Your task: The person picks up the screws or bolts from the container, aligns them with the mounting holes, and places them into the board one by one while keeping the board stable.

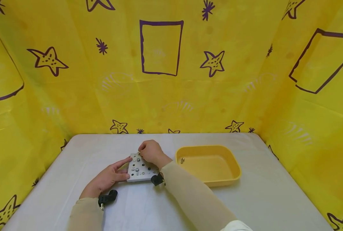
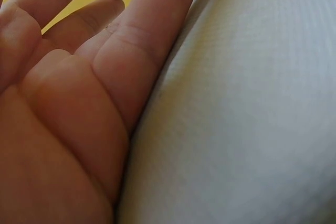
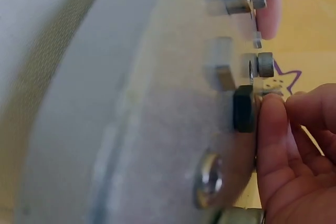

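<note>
A light metal plate (image 1: 142, 175), wide at the front and narrow at the back, lies on the table with holes, bolts and nuts on its face. My left hand (image 1: 109, 175) holds it by the left edge, thumb at the near corner and a finger farther up. At the plate's far end, my right hand (image 1: 152, 152) pinches a small brass-coloured bolt (image 1: 139, 153) between thumb and fingertips. The right wrist view shows those fingertips (image 3: 273, 121) close beside a dark nut (image 3: 243, 108) and a knurled bolt head (image 3: 266, 64). The left wrist view shows mostly palm and fingers (image 2: 152, 19).
Right of the plate stands a yellow tray (image 1: 237, 165) with one loose brass-coloured bolt (image 1: 182, 160) at its left side. A white cloth covers the table (image 1: 263, 195). Yellow patterned sheets (image 1: 159, 106) rise at the back and both sides.
</note>
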Demonstrator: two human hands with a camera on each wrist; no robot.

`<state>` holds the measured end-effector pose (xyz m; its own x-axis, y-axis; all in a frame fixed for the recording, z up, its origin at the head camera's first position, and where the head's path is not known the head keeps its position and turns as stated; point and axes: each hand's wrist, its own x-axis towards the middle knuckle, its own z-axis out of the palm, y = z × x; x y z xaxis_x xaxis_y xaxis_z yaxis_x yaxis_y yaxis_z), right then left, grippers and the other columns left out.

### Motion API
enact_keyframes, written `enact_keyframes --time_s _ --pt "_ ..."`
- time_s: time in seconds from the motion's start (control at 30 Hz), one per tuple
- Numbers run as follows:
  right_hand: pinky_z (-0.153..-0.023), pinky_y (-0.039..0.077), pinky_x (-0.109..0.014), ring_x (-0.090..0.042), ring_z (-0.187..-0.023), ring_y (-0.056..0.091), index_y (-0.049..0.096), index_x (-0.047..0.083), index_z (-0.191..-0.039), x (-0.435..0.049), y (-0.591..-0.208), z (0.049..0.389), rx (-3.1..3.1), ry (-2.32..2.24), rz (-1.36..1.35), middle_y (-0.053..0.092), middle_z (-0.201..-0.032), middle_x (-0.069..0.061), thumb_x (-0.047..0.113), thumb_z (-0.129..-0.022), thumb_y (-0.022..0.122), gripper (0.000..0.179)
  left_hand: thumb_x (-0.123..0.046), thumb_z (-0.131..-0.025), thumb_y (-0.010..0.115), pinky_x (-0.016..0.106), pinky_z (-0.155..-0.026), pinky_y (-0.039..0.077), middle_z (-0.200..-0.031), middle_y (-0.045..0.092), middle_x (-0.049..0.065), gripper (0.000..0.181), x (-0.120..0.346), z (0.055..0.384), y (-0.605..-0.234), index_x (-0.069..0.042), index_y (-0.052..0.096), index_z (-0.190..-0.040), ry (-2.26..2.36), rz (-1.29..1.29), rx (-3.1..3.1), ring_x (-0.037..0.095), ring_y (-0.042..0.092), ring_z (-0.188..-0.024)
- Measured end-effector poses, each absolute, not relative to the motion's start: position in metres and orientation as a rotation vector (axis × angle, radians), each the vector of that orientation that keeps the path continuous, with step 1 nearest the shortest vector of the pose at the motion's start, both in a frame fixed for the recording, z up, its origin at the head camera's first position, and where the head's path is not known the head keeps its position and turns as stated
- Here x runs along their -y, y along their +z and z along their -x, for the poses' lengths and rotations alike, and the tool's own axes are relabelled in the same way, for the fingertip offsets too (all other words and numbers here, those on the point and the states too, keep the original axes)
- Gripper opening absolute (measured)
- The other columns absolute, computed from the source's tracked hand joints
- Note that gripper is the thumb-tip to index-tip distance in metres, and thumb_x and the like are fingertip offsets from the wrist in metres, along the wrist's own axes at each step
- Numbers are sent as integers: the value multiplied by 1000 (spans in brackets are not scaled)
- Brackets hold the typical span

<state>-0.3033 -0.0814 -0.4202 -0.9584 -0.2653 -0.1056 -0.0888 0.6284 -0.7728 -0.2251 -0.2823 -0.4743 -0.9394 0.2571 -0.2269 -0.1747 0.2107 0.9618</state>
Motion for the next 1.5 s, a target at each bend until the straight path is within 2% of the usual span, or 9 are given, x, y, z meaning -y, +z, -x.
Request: enact_keyframes --time_s 0.13,0.3,0.43,0.6,0.7,0.9,1.1,1.33,1.5 --pt "-66 50 -28 -16 -78 58 74 11 -97 74 -418 303 -2579 -1344 246 63 -83 4 10 -92 68 9 -18 -85 80 36 -96 50 -157 32 21 81 280 226 -476 -19 39 -155 1788 -97 -2135 31 55 -126" --pt "-68 56 -29 -20 -75 66 72 4 -97 51 -409 305 -2294 -1817 125 69 -87 -7 6 -93 66 7 -20 -85 81 37 -97 49 -155 37 19 79 278 225 -474 -21 42 -154 1754 -86 -2181 29 57 -124" --pt "-77 58 -31 -24 -85 69 68 -2 -106 18 -393 304 -1954 -2184 12 68 -103 -17 4 -94 65 14 -20 -85 80 38 -98 48 -156 36 18 78 279 224 -474 -21 43 -153 1732 -97 -2218 29 57 -123" --pt "-86 54 -34 -31 -102 66 61 1 -122 -36 -371 290 -1695 -2393 -59 61 -123 -21 9 -96 65 27 -19 -85 80 37 -98 48 -160 29 14 77 280 224 -473 -22 44 -153 1722 -101 -2244 30 55 -126" --pt "-92 52 -38 -35 -110 62 58 1 -128 -65 -368 278 -1653 -2450 -52 58 -128 -21 10 -97 62 32 -19 -84 81 36 -97 49 -161 26 14 78 281 223 -472 -21 43 -153 1708 -97 -2259 31 54 -127" --pt "-90 52 -38 -34 -111 60 57 2 -130 -99 -382 259 -1844 -2323 -15 57 -126 -16 10 -97 62 34 -21 -84 81 37 -96 49 -161 24 16 80 283 223 -472 -21 42 -154 1676 -90 -2291 33 52 -128" --pt "-89 53 -41 -29 -107 60 63 6 -128 -108 -412 258 -2206 -1993 80 57 -133 -14 6 -92 69 37 -26 -82 83 46 -104 42 -162 24 14 82 283 224 -472 -26 43 -153 1632 -54 -2326 35 50 -130" --pt "-72 53 -35 -23 -81 60 61 10 -132 -109 -440 263 -2468 -1442 336 61 -124 -14 8 -83 78 52 -29 -81 83 45 -105 41 -161 25 14 82 283 224 -473 -26 43 -153 1627 -55 -2330 34 50 -129" --pt "-72 49 -34 -20 -82 58 55 13 -140 -108 -443 262 -2507 -1151 512 64 -106 -9 12 -83 79 62 -28 -82 83 42 -103 44 -161 24 17 82 280 224 -472 -24 42 -154 1648 -48 -2312 35 50 -130"
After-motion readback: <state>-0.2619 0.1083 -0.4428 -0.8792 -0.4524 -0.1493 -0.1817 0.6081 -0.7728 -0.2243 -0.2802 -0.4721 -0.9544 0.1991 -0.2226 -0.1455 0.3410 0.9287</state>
